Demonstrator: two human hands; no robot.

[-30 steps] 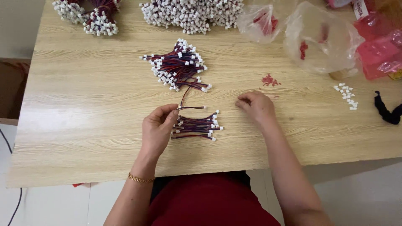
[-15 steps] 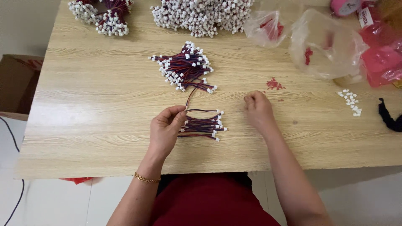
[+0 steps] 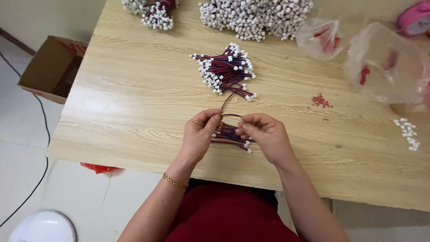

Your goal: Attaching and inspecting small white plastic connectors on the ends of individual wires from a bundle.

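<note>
Wire (image 3: 230,115), thin and dark red, arches between both hands near the table's front edge: left hand (image 3: 199,134) pinches one end between thumb and forefinger, right hand (image 3: 264,134) pinches the other, fingers narrow on it. Beneath the hands lies a small bundle (image 3: 230,134) of red-and-dark wires with white plugs, partly hidden. A larger fanned pile (image 3: 226,71) of the same wires sits just beyond, well apart from the big heap (image 3: 255,15) at the far edge and a smaller heap (image 3: 156,11) at far left. Judged progress: a small share lies gathered by the hands; the bulk looks unhandled. Loose white plugs (image 3: 407,132) lie at right. Clear bags (image 3: 385,62) with red contents stand at far right, a pink roll (image 3: 414,18) behind. Surface: pale wood-grain table (image 3: 125,112), one red smudge (image 3: 320,101). Room: light tiled floor, open cardboard box (image 3: 51,67) at left, black cable (image 3: 40,134) trailing, white round object (image 3: 42,226) at bottom left.
</note>
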